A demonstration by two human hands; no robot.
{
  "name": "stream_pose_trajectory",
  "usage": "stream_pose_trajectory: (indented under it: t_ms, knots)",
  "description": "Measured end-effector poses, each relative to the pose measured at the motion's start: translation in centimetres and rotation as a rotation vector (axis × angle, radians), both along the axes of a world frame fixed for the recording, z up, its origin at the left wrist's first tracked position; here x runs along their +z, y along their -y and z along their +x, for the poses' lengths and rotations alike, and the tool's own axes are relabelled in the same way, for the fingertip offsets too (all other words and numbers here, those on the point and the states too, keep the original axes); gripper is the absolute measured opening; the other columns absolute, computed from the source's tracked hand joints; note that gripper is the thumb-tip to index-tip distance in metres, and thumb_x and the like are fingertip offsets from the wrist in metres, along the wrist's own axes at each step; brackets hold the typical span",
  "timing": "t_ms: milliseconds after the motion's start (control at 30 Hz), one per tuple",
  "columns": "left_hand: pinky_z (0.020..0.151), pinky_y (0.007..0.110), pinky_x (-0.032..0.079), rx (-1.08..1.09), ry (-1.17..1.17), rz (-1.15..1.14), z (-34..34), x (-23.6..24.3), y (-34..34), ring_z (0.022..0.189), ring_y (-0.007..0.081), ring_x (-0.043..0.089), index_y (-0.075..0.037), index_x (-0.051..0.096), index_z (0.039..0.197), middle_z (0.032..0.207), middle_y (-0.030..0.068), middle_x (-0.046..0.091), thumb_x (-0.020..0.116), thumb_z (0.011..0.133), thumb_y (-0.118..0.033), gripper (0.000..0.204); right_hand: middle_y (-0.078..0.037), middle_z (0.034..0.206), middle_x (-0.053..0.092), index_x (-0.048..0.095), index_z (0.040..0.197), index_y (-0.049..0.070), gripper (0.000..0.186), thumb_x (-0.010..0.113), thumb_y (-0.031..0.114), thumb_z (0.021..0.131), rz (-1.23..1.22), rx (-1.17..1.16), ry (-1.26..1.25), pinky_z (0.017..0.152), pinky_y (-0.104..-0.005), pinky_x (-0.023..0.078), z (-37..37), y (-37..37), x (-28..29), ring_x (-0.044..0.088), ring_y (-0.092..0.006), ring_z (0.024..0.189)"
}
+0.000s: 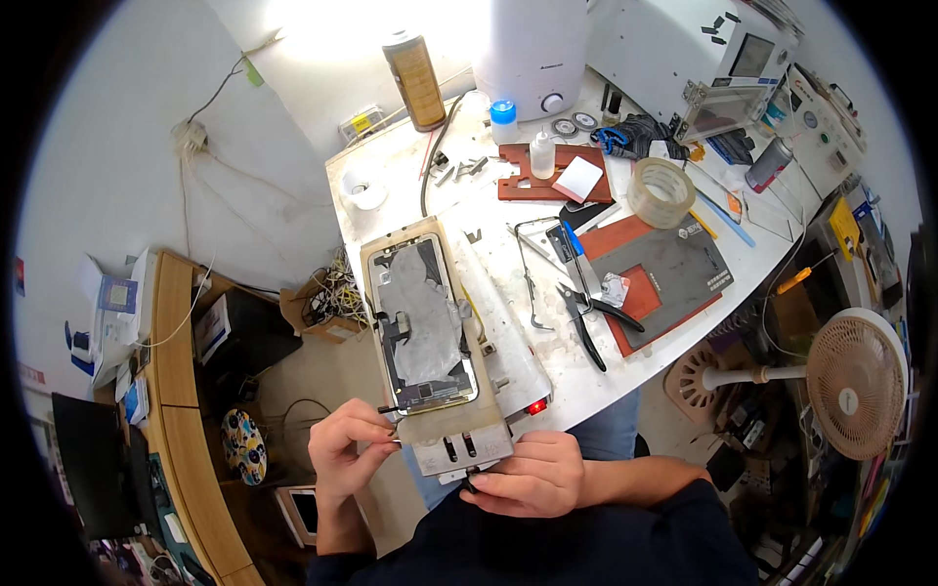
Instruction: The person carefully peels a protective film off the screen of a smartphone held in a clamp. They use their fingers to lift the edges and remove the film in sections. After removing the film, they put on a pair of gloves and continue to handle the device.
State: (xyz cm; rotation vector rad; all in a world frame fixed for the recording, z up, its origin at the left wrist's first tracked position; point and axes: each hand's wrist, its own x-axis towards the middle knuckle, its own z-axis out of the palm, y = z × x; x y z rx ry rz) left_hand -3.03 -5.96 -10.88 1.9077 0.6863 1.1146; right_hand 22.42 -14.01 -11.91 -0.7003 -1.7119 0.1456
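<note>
A phone screen assembly, its silvery back facing up, lies on the tan pad of a metal heating fixture at the table's left edge. My left hand is at the fixture's lower left corner, fingers pinched together. A small dark piece shows by its fingertips, but what they grip is too small to make out. My right hand is closed at the fixture's near end, thumb and finger on a small black knob. A red light glows on the fixture's right side.
Pliers, a grey mat and a tape roll lie on the white table to the right. A brown can and a white dropper bottle stand farther back. A fan stands at far right.
</note>
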Motion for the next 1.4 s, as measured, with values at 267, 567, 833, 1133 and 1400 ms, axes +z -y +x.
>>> stream_pose_trajectory:
  t_ms: [267,567,833,1133,1400]
  knots:
    - [0.063,0.029,0.049,-0.027,-0.063,0.06,0.5,0.8,0.4,0.071,0.0197,0.065,-0.001,0.073,0.088,0.082,0.0103,0.073,0.085,0.074,0.003,0.019,0.0,0.066,0.061,0.068,0.103,0.004,0.031,0.085,0.011,0.078,-0.037,-0.034,-0.009,0.047,-0.0267,0.042,2.2,0.5,-0.7,0.057,-0.0147,0.051]
    - [0.063,0.03,0.049,-0.026,-0.01,0.011,0.2,-0.1,0.5,0.072,0.0203,0.066,-0.002,0.074,0.087,0.081,0.0085,0.073,0.086,0.073,0.001,0.019,-0.003,0.068,0.061,0.068,0.1,0.005,0.032,0.076,0.004,0.07,-0.071,-0.301,-0.027,0.048,-0.0283,0.045,6.4,-0.7,-0.7,0.058,-0.0175,0.052]
    - [0.065,0.03,0.05,-0.013,0.039,-0.014,0.3,-0.7,0.2,0.071,0.0207,0.068,-0.003,0.072,0.084,0.079,0.0072,0.072,0.088,0.071,-0.001,0.021,-0.003,0.078,0.065,0.065,0.116,-0.001,0.023,0.063,-0.002,0.094,-0.642,-0.248,-0.392,0.058,-0.0236,0.047,9.8,-4.5,2.4,0.059,-0.0069,0.065]
    - [0.068,0.029,0.048,0.088,0.202,-0.158,0.4,-2.9,1.2,0.074,0.0172,0.064,-0.006,0.066,0.081,0.08,0.0067,0.068,0.094,0.073,-0.015,0.031,-0.002,0.087,0.072,0.075,0.115,0.003,0.022,0.064,0.012,0.099,-0.879,-0.045,-0.088,0.065,-0.0258,0.053,13.1,-16.7,6.9,0.066,-0.0071,0.079]
    - [0.074,0.031,0.048,0.181,0.288,-0.164,1.1,-3.8,2.3,0.077,0.019,0.062,-0.006,0.065,0.087,0.084,0.0078,0.068,0.094,0.075,-0.018,0.034,-0.002,0.086,0.073,0.078,0.113,0.005,0.019,0.069,0.012,0.098,-1.046,0.169,0.096,0.062,-0.0226,0.05,10.9,-24.7,8.9,0.062,-0.0055,0.073]
